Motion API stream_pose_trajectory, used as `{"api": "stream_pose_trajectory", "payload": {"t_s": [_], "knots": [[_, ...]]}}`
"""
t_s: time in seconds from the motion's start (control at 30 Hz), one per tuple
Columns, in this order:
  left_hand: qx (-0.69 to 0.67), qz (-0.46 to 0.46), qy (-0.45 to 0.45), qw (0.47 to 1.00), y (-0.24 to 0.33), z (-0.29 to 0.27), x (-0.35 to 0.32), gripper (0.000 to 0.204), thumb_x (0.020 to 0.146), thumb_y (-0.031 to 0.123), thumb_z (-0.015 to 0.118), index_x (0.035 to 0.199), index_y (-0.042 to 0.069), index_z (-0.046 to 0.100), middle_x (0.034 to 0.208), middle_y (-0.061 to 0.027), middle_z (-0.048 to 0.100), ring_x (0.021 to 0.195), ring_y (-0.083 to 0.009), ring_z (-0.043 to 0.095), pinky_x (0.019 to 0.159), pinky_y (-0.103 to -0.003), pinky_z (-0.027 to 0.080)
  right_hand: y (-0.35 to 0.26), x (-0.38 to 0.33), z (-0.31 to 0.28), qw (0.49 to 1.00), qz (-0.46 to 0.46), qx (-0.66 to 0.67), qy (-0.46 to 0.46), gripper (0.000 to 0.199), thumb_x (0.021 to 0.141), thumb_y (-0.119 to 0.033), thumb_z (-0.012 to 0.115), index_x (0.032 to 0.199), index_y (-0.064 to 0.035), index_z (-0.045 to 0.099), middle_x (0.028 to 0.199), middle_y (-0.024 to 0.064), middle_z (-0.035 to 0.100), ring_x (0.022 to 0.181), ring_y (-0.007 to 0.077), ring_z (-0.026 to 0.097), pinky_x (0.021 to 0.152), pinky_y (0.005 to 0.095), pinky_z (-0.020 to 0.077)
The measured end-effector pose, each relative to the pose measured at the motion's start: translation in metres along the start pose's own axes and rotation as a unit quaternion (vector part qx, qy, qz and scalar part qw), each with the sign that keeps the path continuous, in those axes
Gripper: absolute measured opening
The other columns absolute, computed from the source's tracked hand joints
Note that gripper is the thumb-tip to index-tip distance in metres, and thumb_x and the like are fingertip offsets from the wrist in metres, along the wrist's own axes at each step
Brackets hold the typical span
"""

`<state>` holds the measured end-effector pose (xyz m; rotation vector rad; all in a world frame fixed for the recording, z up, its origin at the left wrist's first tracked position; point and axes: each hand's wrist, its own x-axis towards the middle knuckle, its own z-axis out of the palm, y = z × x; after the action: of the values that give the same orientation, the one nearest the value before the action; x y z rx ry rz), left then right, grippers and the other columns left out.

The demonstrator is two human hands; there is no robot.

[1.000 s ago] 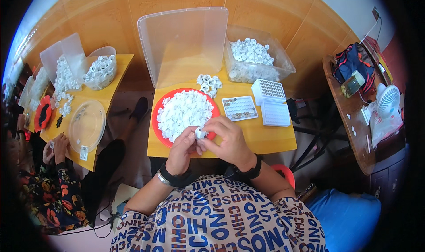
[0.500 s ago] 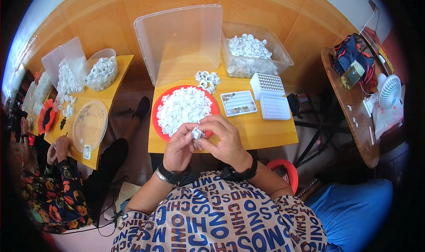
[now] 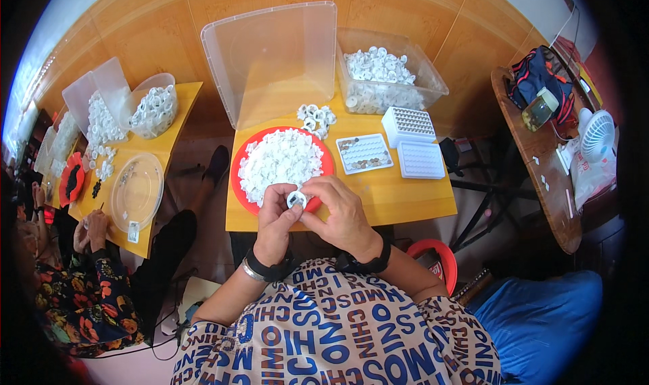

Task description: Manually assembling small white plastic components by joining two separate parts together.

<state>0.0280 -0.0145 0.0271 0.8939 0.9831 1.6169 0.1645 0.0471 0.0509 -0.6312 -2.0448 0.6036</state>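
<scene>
I note the left hand (image 3: 274, 224) and right hand (image 3: 343, 216), each grip pinched on a small white ring (image 3: 296, 198), by the near rim of a round red tray (image 3: 236, 179) heaped with angular white pieces (image 3: 280, 160). Counter (image 3: 412, 206): smooth, yellow; wood-grained panels (image 3: 389, 10) behind.

Middle table (image 3: 405, 202): we count one red plate (image 3: 236, 169) left, one clear bin (image 3: 433, 82) far right. Also one held white ring (image 3: 296, 198), one fan (image 3: 597, 139) right, one red tub (image 3: 449, 258) near right.
</scene>
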Motion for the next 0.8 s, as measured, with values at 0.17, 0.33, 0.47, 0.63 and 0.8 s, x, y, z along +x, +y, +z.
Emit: {"api": "stream_pose_trajectory", "payload": {"t_s": [0.17, 0.33, 0.47, 0.63, 0.8], "knots": [[0.032, 0.013, -0.012, 0.999, -0.0032, -0.001, -0.0029, 0.026, 0.086, 0.002, 0.052, 0.113, 0.002, 0.049, 0.101, -0.0029, 0.053, 0.091, -0.0096, 0.048, 0.082, -0.024, 0.039, -0.001, -0.0024, -0.0004, 0.999, -0.021, -0.031, -0.007, 0.035, 0.07, -0.006, 0.075, 0.102, -0.0056, 0.059, 0.099, 0.012, 0.062, 0.093, 0.0303, 0.061, 0.077, 0.0369, 0.0516], [-0.017, -0.006, 0.003, 1.0, 0.0021, 0.0003, -0.0058, 0.021, 0.09, 0.004, 0.048, 0.111, 0.001, 0.051, 0.098, -0.0041, 0.056, 0.086, -0.0098, 0.051, 0.078, -0.024, 0.042, 0.0028, -0.0049, 0.0002, 1.0, -0.003, 0.024, 0.001, 0.036, 0.07, -0.006, 0.076, 0.102, -0.0051, 0.059, 0.099, 0.012, 0.062, 0.092, 0.0302, 0.061, 0.077, 0.0365, 0.0517], [-0.025, -0.015, 0.012, 1.0, 0.0008, -0.0036, -0.0065, 0.019, 0.092, 0.006, 0.047, 0.109, 0.0, 0.054, 0.093, -0.0041, 0.058, 0.082, -0.0097, 0.053, 0.076, -0.024, 0.043, 0.0025, -0.0059, 0.0002, 0.999, 0.008, 0.038, -0.014, 0.037, 0.07, -0.006, 0.077, 0.103, -0.0044, 0.06, 0.099, 0.0125, 0.062, 0.092, 0.0304, 0.062, 0.078, 0.0368, 0.0514], [-0.03, -0.014, 0.01, 0.999, 0.0023, -0.001, -0.0072, 0.02, 0.093, 0.007, 0.047, 0.11, -0.001, 0.055, 0.092, -0.0041, 0.06, 0.081, -0.0096, 0.054, 0.076, -0.024, 0.043, 0.0034, -0.0074, -0.001, 0.998, 0.025, 0.053, -0.012, 0.037, 0.07, -0.006, 0.077, 0.103, -0.0046, 0.06, 0.1, 0.0128, 0.062, 0.093, 0.0305, 0.062, 0.08, 0.037, 0.0512], [-0.025, 0.008, 0.01, 1.0, -0.001, -0.0047, -0.0071, 0.019, 0.094, 0.006, 0.046, 0.11, 0.001, 0.055, 0.094, -0.0041, 0.06, 0.081, -0.0099, 0.054, 0.076, -0.024, 0.043, 0.0046, -0.0075, -0.0003, 0.997, 0.034, 0.068, -0.022, 0.037, 0.07, -0.005, 0.076, 0.104, -0.0047, 0.061, 0.101, 0.0128, 0.063, 0.094, 0.0305, 0.062, 0.08, 0.037, 0.0512]]}}
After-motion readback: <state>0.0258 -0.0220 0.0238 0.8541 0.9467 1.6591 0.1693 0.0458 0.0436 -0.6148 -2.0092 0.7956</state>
